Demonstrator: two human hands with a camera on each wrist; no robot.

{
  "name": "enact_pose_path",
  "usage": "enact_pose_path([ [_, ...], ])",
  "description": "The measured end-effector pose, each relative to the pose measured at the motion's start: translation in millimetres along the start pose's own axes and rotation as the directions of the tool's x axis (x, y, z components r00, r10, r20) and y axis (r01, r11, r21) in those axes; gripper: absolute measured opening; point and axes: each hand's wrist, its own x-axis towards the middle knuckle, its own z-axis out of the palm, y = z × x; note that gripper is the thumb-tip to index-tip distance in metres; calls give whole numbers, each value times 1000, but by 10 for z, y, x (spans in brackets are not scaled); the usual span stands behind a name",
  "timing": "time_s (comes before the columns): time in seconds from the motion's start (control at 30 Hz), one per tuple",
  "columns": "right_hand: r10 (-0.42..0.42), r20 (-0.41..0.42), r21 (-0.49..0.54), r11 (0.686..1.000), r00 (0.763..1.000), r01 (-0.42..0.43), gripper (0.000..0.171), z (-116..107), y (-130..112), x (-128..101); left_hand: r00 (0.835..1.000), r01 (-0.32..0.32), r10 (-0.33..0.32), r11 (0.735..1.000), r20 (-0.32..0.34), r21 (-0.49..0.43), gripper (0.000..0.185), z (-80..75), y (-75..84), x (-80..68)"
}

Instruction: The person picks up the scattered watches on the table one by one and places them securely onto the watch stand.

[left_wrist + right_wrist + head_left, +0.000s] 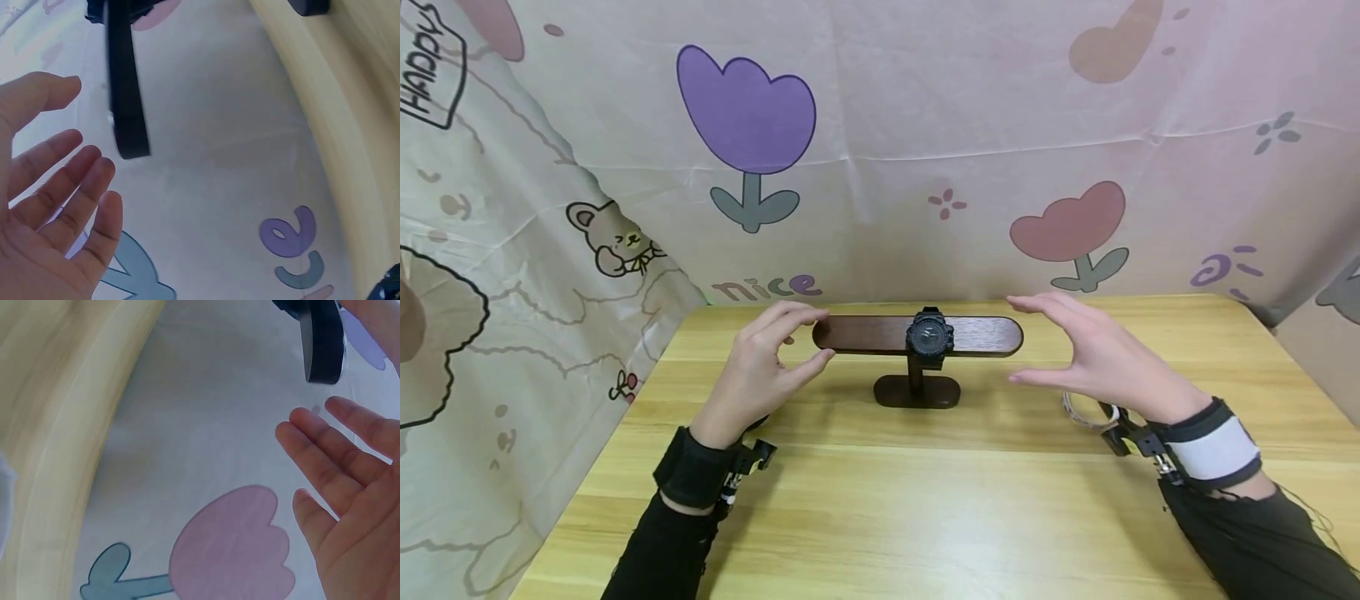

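A dark wooden watch stand (865, 333) stands upright on the table, its rounded bar level above an oval base. Round the middle of that bar sits a black wristwatch (929, 337), dial facing me. My left hand (763, 362) is at the bar's left end, thumb and fingers spread apart above and below it. On the other side my right hand (1093, 354) is held off the right end, palm turned inward, a gap showing between. In the left wrist view the left hand (62, 194) has its fingers loosely bent beside the bar (128, 94), gripping nothing.
The light wooden table (917, 517) extends in front of the stand. Behind it hangs a pale printed cloth (880, 100) with flowers, and more cloth covers the left side. Each wrist wears a strapped camera mount, the right one with a white band (1213, 450).
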Motion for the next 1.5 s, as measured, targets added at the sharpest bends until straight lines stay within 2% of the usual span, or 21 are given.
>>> enact_pose_path([
  [0.27, 53, -6, 22, 998, 999, -53, 90, -67, 118, -179, 996, -89, 89, 996, 2, -27, 46, -4, 163, 18],
  [0.47, 86, 18, -6, 996, 996, -86, 87, -89, 186, -275, 988, -155, 155, 986, 3, -57, 47, 26, 280, 8],
  [0.7, 136, 51, -31, 990, 989, -135, 88, -120, 301, -417, 978, -193, 201, 975, 59, -111, 45, 95, 436, 12],
  [0.83, 218, 130, -61, 975, 967, -212, 91, -151, 394, -525, 972, -216, 226, 968, 68, -127, 44, 133, 505, 8],
  [0.97, 288, 204, -89, 957, 936, -275, 95, -174, 470, -605, 956, -275, 285, 952, 65, -132, 44, 194, 552, 4],
  [1.17, 312, 258, -129, 949, 914, -287, 102, -165, 535, -650, 932, -334, 348, 933, 101, -136, 45, 332, 608, -35],
  [1.37, 335, 309, -155, 941, 890, -301, 101, -124, 607, -668, 916, -342, 363, 930, 174, -135, 45, 467, 726, -70],
  [1.5, 333, 323, -146, 943, 886, -301, 100, -96, 634, -678, 908, -335, 359, 932, 217, -139, 42, 551, 787, -102],
])
